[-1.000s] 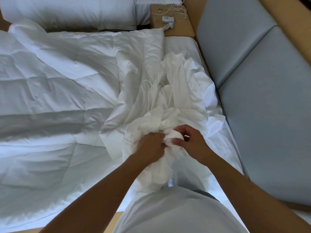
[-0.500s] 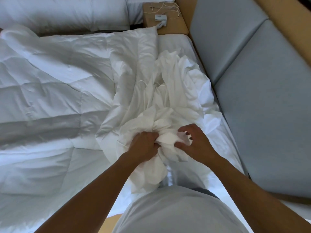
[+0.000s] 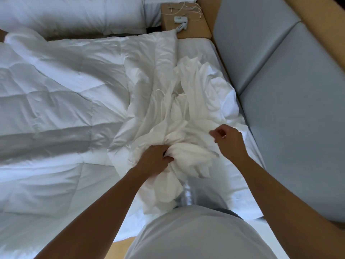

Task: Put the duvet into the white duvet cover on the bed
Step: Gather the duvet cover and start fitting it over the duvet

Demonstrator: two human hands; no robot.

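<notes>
There was one quilted white duvet (image 3: 56, 109), spread flat over most of the bed, and one crumpled white duvet cover (image 3: 188, 109), heaped along the duvet's right-hand edge. Two bare hands worked at the near end of that heap. The left hand (image 3: 155, 161) was clenched, fingers curled tight around a thick gathered wad of the cover. The right hand (image 3: 228, 143) was raised just beside it, fingers curled in and fingertips pinching a thin fold of the same cover; blur softened that spot. The two hands were apart, with cloth stretched between them.

Two white pillows (image 3: 74, 14) lay across the far end. One brown wooden stand (image 3: 194, 28) stood beyond the mattress corner, carrying one small white device (image 3: 180, 20) and a few thin pale cords (image 3: 186, 8). Two grey padded panels (image 3: 298, 118) ran along the right side, divided by a single seam.

The duvet's right edge was folded up in a ridge against the cover. Beyond the heap, a strip of bare white bed sheet (image 3: 197, 49) showed toward the far right corner, and another narrow strip ran down the right side to the mattress edge, which met the grey panels directly. The cover's lowest folds hung at the near edge of the bed, against the person's pale shirt (image 3: 196, 234).

The bedding was all white and creased. A tan wooden frame (image 3: 317, 21) bordered the panels.
</notes>
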